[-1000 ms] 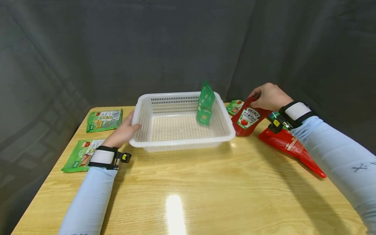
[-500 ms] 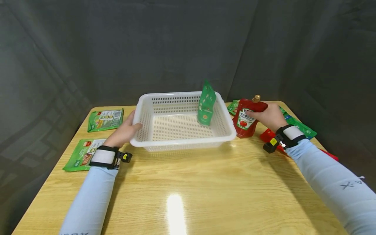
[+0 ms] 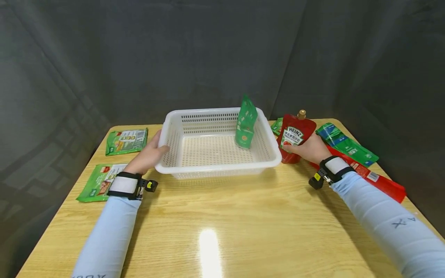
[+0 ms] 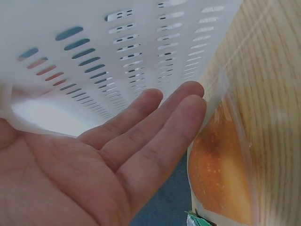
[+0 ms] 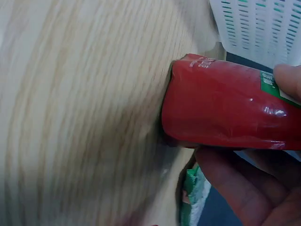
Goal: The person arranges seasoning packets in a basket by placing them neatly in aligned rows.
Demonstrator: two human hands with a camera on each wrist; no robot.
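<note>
My right hand (image 3: 309, 148) grips a red ketchup pouch (image 3: 298, 125) labelled Heinz, thumb across its front and fingers behind. The pouch stands upright with its gold cap up, just right of a white perforated basket (image 3: 217, 168). In the right wrist view the pouch's bottom (image 5: 181, 106) is close to the table. On the basket's left end, my left hand (image 3: 146, 157) holds the rim, thumb over it and fingers along the outer wall (image 4: 141, 44). A green pouch (image 3: 245, 127) stands inside the basket at its right end.
Two green packets (image 3: 126, 141) lie left of the basket on the wooden table (image 3: 243, 216). At right, a green pouch (image 3: 351, 144) and a red pouch (image 3: 386, 185) lie partly overlapped, beside my right forearm. Another green packet (image 3: 277, 125) shows behind the ketchup. A dark curtain (image 3: 208, 58) hangs behind.
My right hand has moved from the top of the ketchup pouch down to its lower side, uncovering the cap. The red pouch at right has shifted and turned. My left hand stays at the basket rim.
</note>
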